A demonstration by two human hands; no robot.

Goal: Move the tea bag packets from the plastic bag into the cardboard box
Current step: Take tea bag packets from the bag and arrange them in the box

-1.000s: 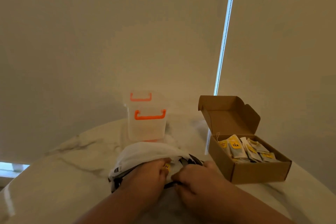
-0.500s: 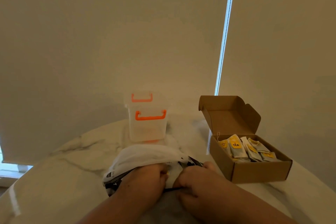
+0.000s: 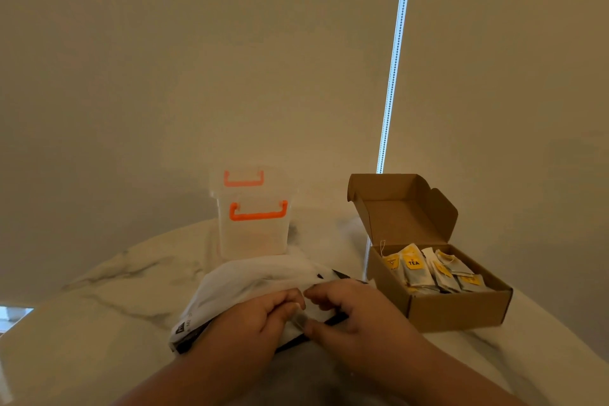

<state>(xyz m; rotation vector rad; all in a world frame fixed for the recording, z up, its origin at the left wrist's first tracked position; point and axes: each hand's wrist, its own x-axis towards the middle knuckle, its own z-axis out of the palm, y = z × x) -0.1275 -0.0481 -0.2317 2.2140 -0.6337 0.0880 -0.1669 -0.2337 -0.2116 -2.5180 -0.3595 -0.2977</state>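
Left hand (image 3: 263, 315): it is lying low on the plastic bag (image 3: 250, 277), with its fingers curling in and pinching the bag's near edge.
Right hand (image 3: 357, 310): it is sitting right next to the left hand, with its fingers and thumb curling and pinching the same edge of the bag.
Both hands: their fingertips are almost touching, and both are holding on to the bag. A small pale bit is showing between them, but I cannot tell if it is a packet or just the bag.
Plastic bag: it is white and crinkly with a black strip along its edge. It is lying flat on the table (image 3: 99, 310), under both hands and spreading out past the left hand.
Tea bag packets (image 3: 417, 270): pale packets with yellow labels are standing in a row inside the cardboard box (image 3: 454, 308). One is showing the word TEA.
Cardboard box: it is brown, and it is sitting just past the right hand on that hand's outer side. Its lid is standing open at the back.
Clear tub (image 3: 253, 231): it is standing beyond both hands, behind the bag, and it is showing orange handles.
Table: it is white with grey marble lines, and everything is resting on it.
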